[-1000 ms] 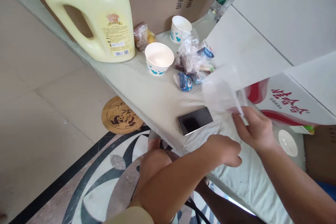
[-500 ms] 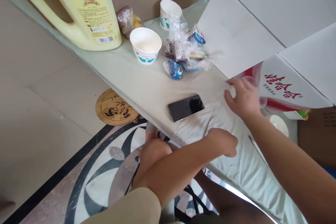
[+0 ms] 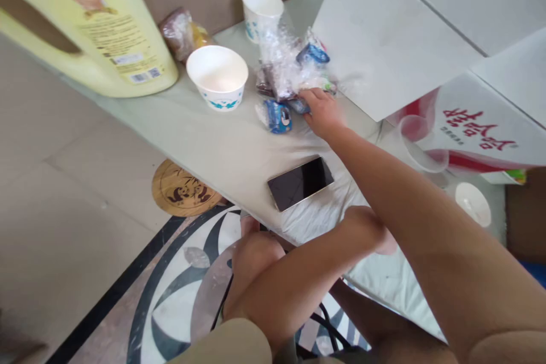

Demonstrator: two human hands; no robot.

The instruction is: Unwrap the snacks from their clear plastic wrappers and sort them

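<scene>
My right hand [image 3: 322, 115] reaches into a pile of clear plastic wrapping [image 3: 284, 62] and small snack packets. Its thumb and fingers pinch the edge of a blue snack packet [image 3: 299, 105]. Just left of them lies another blue packet [image 3: 278, 116]. My left hand [image 3: 386, 240] is bent down at the wrist by the table's near edge, partly covered by my right forearm; its fingers are hidden. A black smartphone [image 3: 301, 183] rests on the cloth between the pile and my left forearm.
Two white paper bowls [image 3: 217, 71] stand left of and behind the pile. A large yellow jug [image 3: 123, 34] is at the far left, near a wrapped snack [image 3: 177, 34]. White boxes [image 3: 384, 28], a clear plastic cup [image 3: 420, 142] and a small white bowl [image 3: 472, 205] are on the right.
My right hand has moved left from beside the white boxes into the wrapper pile. My left hand has stayed near the table edge, now partly behind my right forearm. The view has shifted slightly.
</scene>
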